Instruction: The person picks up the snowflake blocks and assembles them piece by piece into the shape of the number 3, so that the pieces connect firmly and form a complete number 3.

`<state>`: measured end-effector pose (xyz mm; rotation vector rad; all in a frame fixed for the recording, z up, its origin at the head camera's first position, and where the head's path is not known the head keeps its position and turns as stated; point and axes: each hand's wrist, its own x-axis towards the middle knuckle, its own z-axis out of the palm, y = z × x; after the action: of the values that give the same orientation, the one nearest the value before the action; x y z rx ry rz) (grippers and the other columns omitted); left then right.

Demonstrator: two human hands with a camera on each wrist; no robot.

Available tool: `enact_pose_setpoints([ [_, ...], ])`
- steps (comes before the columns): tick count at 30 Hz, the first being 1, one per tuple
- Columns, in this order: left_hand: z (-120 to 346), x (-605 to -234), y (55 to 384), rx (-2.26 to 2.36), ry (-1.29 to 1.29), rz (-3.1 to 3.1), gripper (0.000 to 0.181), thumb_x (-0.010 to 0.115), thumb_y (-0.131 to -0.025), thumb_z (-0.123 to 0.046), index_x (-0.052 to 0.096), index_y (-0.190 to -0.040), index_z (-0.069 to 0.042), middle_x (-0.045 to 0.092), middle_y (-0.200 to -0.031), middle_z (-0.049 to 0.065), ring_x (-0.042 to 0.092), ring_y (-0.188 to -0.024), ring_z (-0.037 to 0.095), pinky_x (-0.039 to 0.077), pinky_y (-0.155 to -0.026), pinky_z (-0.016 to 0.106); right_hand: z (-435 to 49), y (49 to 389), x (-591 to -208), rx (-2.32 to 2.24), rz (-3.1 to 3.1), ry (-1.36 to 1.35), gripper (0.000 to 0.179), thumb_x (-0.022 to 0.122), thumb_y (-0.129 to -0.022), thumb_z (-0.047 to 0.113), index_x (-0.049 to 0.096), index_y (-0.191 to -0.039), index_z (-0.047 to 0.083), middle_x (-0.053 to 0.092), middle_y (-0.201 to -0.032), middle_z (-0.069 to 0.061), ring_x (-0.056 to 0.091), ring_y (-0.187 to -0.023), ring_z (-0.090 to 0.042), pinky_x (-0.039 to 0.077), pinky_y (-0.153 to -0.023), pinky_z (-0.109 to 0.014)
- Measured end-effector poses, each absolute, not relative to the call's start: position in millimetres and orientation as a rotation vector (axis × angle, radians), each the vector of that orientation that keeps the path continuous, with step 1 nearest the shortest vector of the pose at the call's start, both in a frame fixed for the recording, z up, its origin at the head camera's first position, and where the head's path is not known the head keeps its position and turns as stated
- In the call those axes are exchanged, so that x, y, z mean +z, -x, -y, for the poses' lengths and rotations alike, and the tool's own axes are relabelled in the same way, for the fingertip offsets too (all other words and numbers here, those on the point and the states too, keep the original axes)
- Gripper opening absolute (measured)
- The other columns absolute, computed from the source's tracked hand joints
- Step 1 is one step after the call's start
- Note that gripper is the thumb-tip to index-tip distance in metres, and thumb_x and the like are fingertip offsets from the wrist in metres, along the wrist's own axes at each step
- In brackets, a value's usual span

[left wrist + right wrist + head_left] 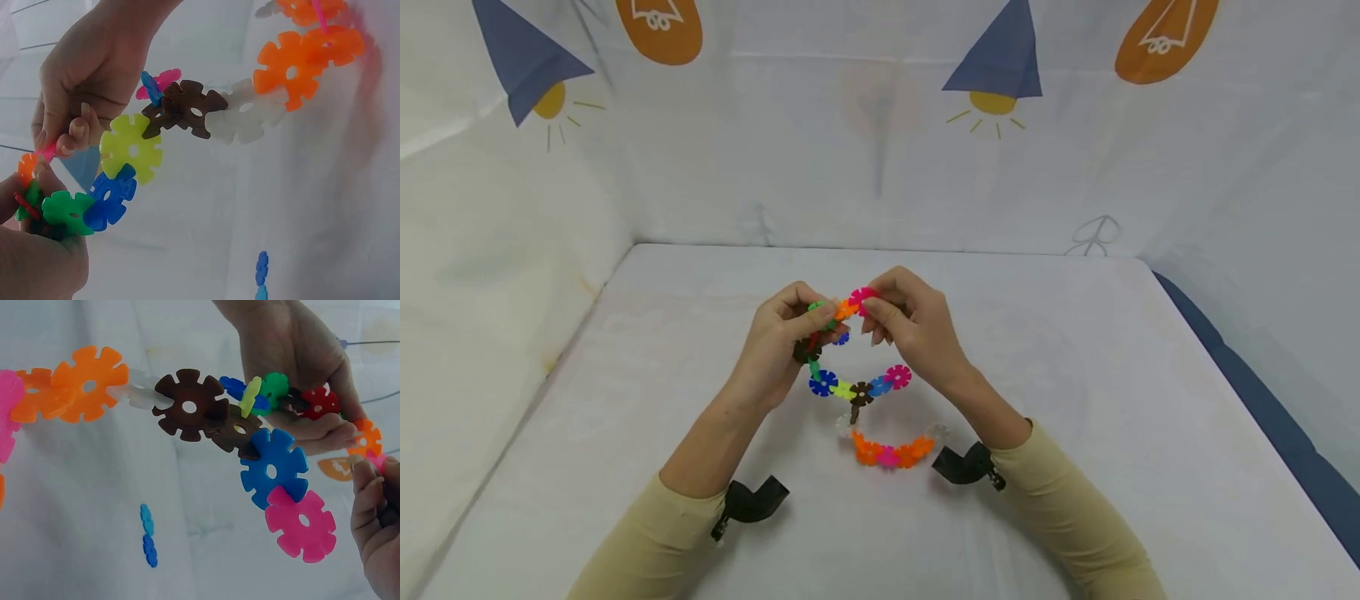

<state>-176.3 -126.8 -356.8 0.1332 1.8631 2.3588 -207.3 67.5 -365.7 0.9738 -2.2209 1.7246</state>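
A chain of interlocking plastic snowflake discs [861, 393] hangs from my hands above the table, with brown, yellow, blue, pink, white and orange pieces. My left hand [778, 333] pinches the chain near a green disc [67, 210]; red and dark pieces partly hide in its fingers. With thumb and fingers, my right hand [917, 325] holds a pink disc [861, 300] against an orange disc [367, 437] at the chain's upper end. A free branch ends in another pink disc [301, 525]. The lower chain curves through several orange discs [913, 452].
A short joined pair of blue discs [148, 534] lies apart on the white table [1075, 375]. Black wrist cameras [756, 500] sit at both sleeves. White cloth walls [820, 150] with printed lamps stand behind and to the sides.
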Motion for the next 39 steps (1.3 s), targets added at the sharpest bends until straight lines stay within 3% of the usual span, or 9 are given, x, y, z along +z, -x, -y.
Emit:
enact_pose_setpoints([
  [5, 128.4, -358.2, 178.3, 2.320, -0.133, -1.862, 0.010, 0.059, -0.100, -0.022, 0.058, -0.098, -0.012, 0.059, -0.089, 0.000, 0.069, -0.075, 0.011, 0.057, -0.076, 0.022, -70.0, 209.3, -362.7, 1.874, 2.220, -0.966, 0.009, 0.058, -0.099, 0.006, 0.058, -0.105, 0.001, 0.069, -0.077, -0.012, 0.063, -0.060, -0.023, 0.056, -0.058, -0.034],
  [11, 130.7, -358.2, 179.3, 2.243, -0.131, -1.902, 0.013, 0.057, -0.100, -0.025, 0.057, -0.103, -0.012, 0.061, -0.095, 0.002, 0.068, -0.080, 0.011, 0.058, -0.080, 0.022, -69.3, 214.9, -362.5, 2.072, 2.218, -0.932, 0.009, 0.057, -0.099, 0.007, 0.057, -0.102, -0.002, 0.069, -0.076, -0.007, 0.066, -0.063, -0.021, 0.056, -0.060, -0.028],
  [19, 135.9, -358.4, 181.3, 2.059, -0.153, -2.165, 0.028, 0.062, -0.098, -0.033, 0.058, -0.115, -0.011, 0.061, -0.110, 0.006, 0.069, -0.094, 0.023, 0.058, -0.090, 0.031, -64.5, 219.3, -366.8, 2.101, 2.255, -0.976, 0.010, 0.057, -0.099, 0.006, 0.059, -0.103, -0.002, 0.070, -0.078, -0.009, 0.068, -0.065, -0.022, 0.057, -0.063, -0.027],
  [26, 139.7, -359.9, 183.9, 2.005, -0.166, -2.273, 0.032, 0.066, -0.095, -0.035, 0.061, -0.114, -0.011, 0.060, -0.113, 0.008, 0.068, -0.089, 0.024, 0.059, -0.082, 0.031, -58.6, 220.7, -374.8, 2.037, 2.301, -0.982, 0.008, 0.061, -0.097, 0.008, 0.063, -0.099, 0.000, 0.068, -0.080, -0.014, 0.064, -0.066, -0.035, 0.057, -0.062, -0.028],
  [31, 142.8, -360.6, 185.6, 2.030, -0.142, -2.300, 0.030, 0.068, -0.094, -0.032, 0.062, -0.110, -0.008, 0.060, -0.108, 0.008, 0.068, -0.080, 0.020, 0.060, -0.077, 0.028, -57.4, 228.5, -381.6, 1.964, 2.347, -0.984, 0.012, 0.062, -0.098, 0.012, 0.064, -0.095, 0.001, 0.068, -0.080, -0.014, 0.062, -0.066, -0.037, 0.057, -0.061, -0.031],
  [34, 145.6, -359.5, 186.2, 2.047, -0.131, -2.309, 0.029, 0.068, -0.095, -0.031, 0.061, -0.110, -0.007, 0.059, -0.107, 0.008, 0.068, -0.078, 0.018, 0.060, -0.077, 0.027, -61.4, 239.3, -386.6, 2.012, 2.386, -0.942, 0.017, 0.061, -0.099, 0.016, 0.064, -0.095, -0.001, 0.068, -0.079, -0.011, 0.062, -0.065, -0.030, 0.056, -0.061, -0.029],
  [39, 151.7, -356.5, 186.7, 2.055, -0.109, -2.298, 0.027, 0.068, -0.094, -0.031, 0.061, -0.108, -0.008, 0.059, -0.103, 0.007, 0.067, -0.076, 0.016, 0.060, -0.078, 0.026, -68.6, 258.1, -400.5, 2.107, 2.530, -0.811, 0.020, 0.061, -0.098, 0.018, 0.064, -0.099, -0.001, 0.070, -0.086, -0.018, 0.062, -0.074, -0.039, 0.055, -0.063, -0.027],
])
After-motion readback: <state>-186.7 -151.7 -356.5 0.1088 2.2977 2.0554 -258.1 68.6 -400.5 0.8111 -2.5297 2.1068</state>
